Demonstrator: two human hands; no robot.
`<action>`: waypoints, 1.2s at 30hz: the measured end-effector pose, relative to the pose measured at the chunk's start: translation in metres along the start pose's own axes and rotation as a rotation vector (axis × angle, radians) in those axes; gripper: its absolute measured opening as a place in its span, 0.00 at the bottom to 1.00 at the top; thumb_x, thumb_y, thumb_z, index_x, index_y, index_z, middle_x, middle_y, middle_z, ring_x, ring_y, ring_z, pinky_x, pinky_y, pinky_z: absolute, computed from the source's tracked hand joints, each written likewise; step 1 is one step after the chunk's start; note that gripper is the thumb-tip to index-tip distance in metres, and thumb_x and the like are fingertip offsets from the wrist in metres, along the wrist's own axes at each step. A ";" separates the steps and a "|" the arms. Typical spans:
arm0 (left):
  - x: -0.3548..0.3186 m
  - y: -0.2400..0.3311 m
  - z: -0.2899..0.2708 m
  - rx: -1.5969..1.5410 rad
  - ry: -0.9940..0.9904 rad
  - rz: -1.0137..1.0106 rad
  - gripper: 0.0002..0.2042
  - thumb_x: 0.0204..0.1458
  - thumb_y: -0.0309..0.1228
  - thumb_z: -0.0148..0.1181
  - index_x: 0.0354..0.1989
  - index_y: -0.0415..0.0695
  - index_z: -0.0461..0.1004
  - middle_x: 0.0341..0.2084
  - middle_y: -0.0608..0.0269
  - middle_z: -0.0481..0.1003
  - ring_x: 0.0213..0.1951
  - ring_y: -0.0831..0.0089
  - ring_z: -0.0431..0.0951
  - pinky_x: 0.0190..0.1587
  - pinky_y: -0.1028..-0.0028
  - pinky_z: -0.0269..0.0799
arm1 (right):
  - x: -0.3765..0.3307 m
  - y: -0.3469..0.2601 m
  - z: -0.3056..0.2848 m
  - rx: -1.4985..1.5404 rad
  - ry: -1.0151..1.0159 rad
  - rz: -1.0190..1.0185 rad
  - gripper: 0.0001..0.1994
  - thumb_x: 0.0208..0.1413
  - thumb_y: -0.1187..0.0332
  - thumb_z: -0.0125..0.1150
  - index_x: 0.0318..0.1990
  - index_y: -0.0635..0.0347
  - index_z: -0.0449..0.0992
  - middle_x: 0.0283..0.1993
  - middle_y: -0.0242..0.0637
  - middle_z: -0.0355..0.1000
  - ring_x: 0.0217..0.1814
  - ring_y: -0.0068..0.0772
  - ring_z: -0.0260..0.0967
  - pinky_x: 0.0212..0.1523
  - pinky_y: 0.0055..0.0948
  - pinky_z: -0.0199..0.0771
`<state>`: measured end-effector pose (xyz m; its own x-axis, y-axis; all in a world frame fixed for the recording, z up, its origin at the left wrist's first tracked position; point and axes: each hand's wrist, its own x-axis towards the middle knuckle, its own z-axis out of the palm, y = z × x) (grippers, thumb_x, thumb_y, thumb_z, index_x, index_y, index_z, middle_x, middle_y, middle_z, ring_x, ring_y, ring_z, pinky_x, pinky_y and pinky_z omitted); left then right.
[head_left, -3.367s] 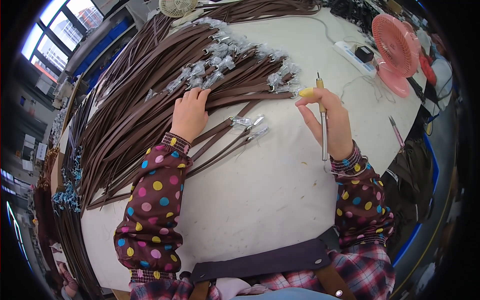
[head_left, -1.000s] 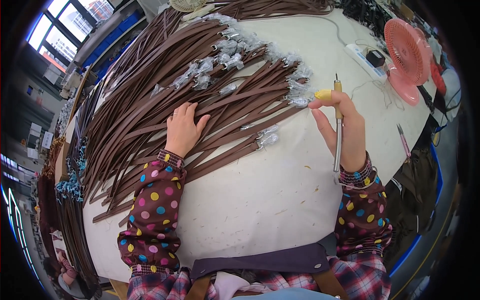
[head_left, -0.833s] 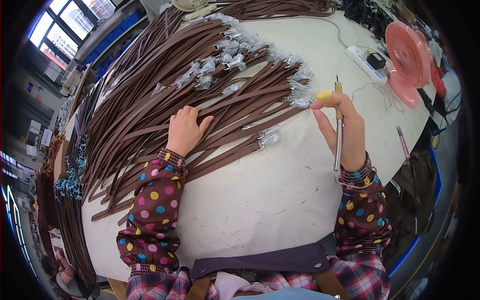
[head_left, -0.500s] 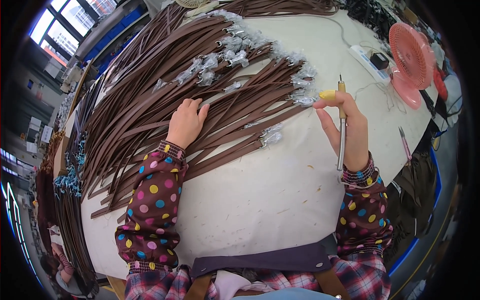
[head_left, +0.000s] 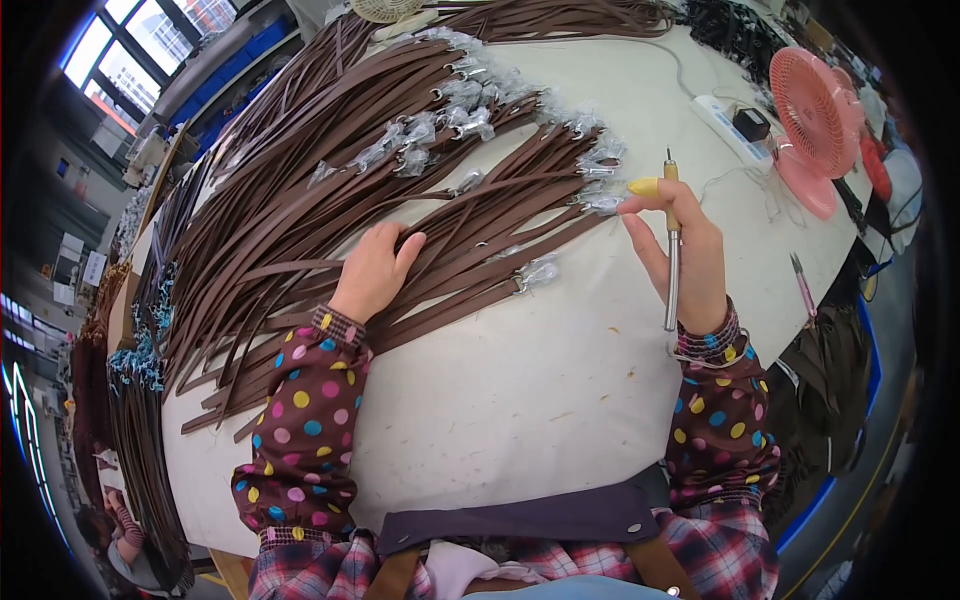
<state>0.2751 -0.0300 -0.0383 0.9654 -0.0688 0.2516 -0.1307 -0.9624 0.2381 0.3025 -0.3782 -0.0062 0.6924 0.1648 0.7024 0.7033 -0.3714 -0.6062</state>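
Observation:
My left hand (head_left: 372,272) lies on a spread of brown leather-like straps (head_left: 470,262), thumb apart from the fingers. Its fingertips dip among the straps. Metal clasps wrapped in clear plastic (head_left: 600,170) sit at the straps' right-hand ends. In my right hand (head_left: 700,265) is a slim pen-shaped tool (head_left: 672,285), held upright with its thin dark point up. It has a brass-coloured collar and a silver shaft; a thin cord or tube loops by my wrist. A yellow cover wraps one fingertip of that hand, close to the nearest clasps but apart from them.
A pink fan (head_left: 815,120) stands at the far right beside a white power strip (head_left: 730,128) with a black plug. Pink-handled tweezers or snips (head_left: 803,285) lie near the table's right edge. More dark straps (head_left: 150,440) hang off the left edge. A person (head_left: 130,545) is at lower left.
My left hand has shifted slightly toward me, its fingers a little more bent. My right hand, still holding the tool, has moved slightly left. The straps look much the same.

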 end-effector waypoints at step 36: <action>-0.205 0.037 -0.107 0.372 -0.297 -0.091 0.33 0.33 0.29 0.69 0.54 0.46 0.64 0.30 0.59 0.70 0.33 0.60 0.74 0.34 0.64 0.71 | -0.025 -0.045 0.066 0.131 -0.212 -0.200 0.14 0.45 0.78 0.66 0.42 0.59 0.74 0.37 0.37 0.74 0.39 0.41 0.70 0.45 0.33 0.69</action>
<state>0.0485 -0.0235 0.0189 0.9989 0.0001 -0.0462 -0.0053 -0.9929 -0.1184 0.2641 -0.3054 -0.0216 0.5467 0.4149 0.7273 0.8341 -0.1941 -0.5163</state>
